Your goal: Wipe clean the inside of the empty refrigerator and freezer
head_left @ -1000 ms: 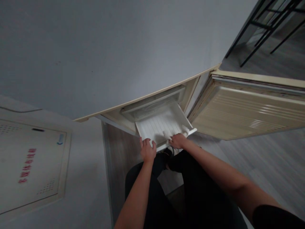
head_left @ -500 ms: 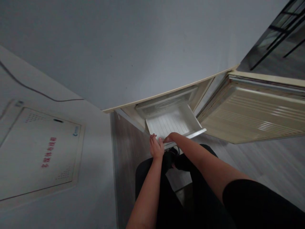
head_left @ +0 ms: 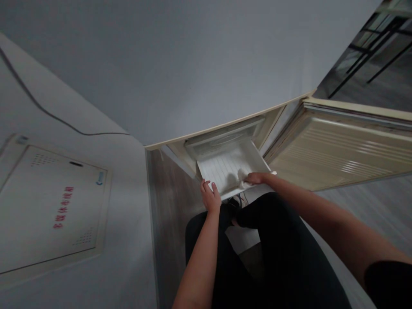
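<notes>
Just below the long cream edge (head_left: 231, 120) of a grey-blue panel (head_left: 193, 64), out juts the white drawer (head_left: 219, 165), tilted toward the person's knees. Into its front right part goes the right hand (head_left: 255, 177), fingers closed on a pale cloth (head_left: 242, 180), bunched and pressed near the front rim, a shadow falling beside it. At the front left corner sits the left hand (head_left: 210, 197), fingers loosely curled at the edge, thumb standing apart; whether they truly grip the rim, I can't tell.

Open room between the two hands, and a clear run of drawer floor behind them, marked with thin parallel lines! Inside that drawer, the cloth is what shows. Behind it, a second, clear-fronted compartment (head_left: 225, 137) tucks under the cream edge, its contents too dim to make out.

Right side, tight: the open door (head_left: 347, 150), ribbed inside, swings wide with its edge close to the drawer's corner. Left side, looser: a strip of wooden floor (head_left: 172, 193) runs down to the wall, where a box cover (head_left: 64, 206) carries red characters. Below, trousered knees (head_left: 289, 240) crowd the drawer front.
</notes>
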### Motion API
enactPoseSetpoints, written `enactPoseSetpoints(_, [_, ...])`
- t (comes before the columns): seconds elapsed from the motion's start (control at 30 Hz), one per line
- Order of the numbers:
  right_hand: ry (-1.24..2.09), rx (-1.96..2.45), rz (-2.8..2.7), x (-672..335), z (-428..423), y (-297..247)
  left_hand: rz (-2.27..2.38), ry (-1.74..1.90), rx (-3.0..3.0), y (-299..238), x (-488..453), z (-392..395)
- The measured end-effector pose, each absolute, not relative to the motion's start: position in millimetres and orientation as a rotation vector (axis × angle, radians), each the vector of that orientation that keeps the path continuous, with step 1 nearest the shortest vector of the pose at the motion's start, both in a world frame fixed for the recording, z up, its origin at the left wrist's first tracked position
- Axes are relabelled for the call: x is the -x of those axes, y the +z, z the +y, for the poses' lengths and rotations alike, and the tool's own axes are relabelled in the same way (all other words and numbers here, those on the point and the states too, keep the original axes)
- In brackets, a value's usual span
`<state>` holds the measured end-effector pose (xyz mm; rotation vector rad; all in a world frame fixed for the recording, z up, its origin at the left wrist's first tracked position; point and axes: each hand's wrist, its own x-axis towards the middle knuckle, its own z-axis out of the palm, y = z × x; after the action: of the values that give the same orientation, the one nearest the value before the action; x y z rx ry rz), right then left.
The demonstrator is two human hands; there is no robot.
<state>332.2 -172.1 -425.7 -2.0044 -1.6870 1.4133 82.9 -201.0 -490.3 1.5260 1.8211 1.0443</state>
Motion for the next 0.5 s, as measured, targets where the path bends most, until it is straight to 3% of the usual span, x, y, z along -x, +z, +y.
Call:
enactPoseSetpoints(0.1, [1.350,1.860,-2.135,-258.8,-208.6,-434.2,1.786,1.123,-1.302,-496.9,-72.6,-190.4])
enactPoseSetpoints(0.2, [0.764,1.585,-2.516,-178.2,-248.8,-455.1,1.815,1.149,-1.151,-504.9,-53.0,-182.6])
enactPoseSetpoints(0.27, [0.536,1.664,-2.537,-138.1,-261.7,-469.8,1.835,1.177,-1.073,-509.3,-38.6,-182.3])
enactPoseSetpoints(0.5, [0.563,1.824,-2.523,-103.5,-226.5,-482.2,1.887,1.192,-1.050,-512.4,-24.6,-193.8])
